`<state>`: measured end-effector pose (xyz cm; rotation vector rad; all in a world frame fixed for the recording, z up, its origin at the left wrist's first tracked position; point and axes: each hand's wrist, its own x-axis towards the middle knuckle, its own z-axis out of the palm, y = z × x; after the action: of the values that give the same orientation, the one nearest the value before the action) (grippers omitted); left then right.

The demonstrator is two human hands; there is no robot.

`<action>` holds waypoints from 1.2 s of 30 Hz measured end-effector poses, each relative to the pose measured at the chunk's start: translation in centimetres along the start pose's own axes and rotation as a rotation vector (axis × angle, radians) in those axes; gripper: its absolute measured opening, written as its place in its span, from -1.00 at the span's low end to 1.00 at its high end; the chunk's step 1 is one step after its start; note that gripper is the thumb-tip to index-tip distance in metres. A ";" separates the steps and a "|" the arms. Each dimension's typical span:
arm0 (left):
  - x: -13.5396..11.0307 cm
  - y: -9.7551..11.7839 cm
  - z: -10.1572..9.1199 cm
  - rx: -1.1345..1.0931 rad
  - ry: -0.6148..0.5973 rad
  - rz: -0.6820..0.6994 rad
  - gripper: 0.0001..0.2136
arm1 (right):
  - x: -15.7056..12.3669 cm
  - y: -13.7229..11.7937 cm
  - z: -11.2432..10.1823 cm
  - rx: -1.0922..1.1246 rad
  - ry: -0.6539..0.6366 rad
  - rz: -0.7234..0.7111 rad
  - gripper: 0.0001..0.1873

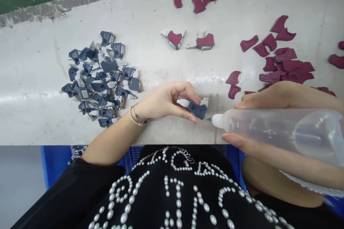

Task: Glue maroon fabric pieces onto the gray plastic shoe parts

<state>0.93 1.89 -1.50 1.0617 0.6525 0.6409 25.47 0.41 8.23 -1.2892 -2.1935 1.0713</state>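
1. The left hand (163,102) pinched a navy-and-white moulded piece (197,110) between thumb and fingers, firmly closed on it, just above the bench's front edge.
2. The right hand (279,96) was closed around a translucent squeeze bottle (268,123), its white nozzle (217,120) just beside the piece.
3. Two navy pieces with maroon inserts (175,39) (205,42) lay beyond the hands. A heap of navy pieces (99,82), showing no maroon, remained left, and loose maroon cutouts (285,62) remained right.
4. Nothing stood between nozzle and piece. A blue crate (55,164) showed below the concrete bench (40,61).
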 end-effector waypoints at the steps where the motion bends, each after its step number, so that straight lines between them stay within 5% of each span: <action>1: 0.0 0.0 0.0 0.001 -0.001 0.003 -0.60 | 0.0 0.0 0.0 -0.005 -0.005 -0.008 -0.69; 36: -0.1 0.6 0.2 0.048 -0.050 -0.100 -0.67 | 0.7 -0.6 0.4 -0.066 0.050 0.069 -0.67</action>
<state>0.94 1.90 -0.84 1.0792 0.6756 0.5123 24.47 0.67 8.43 -1.4145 -2.1784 0.9877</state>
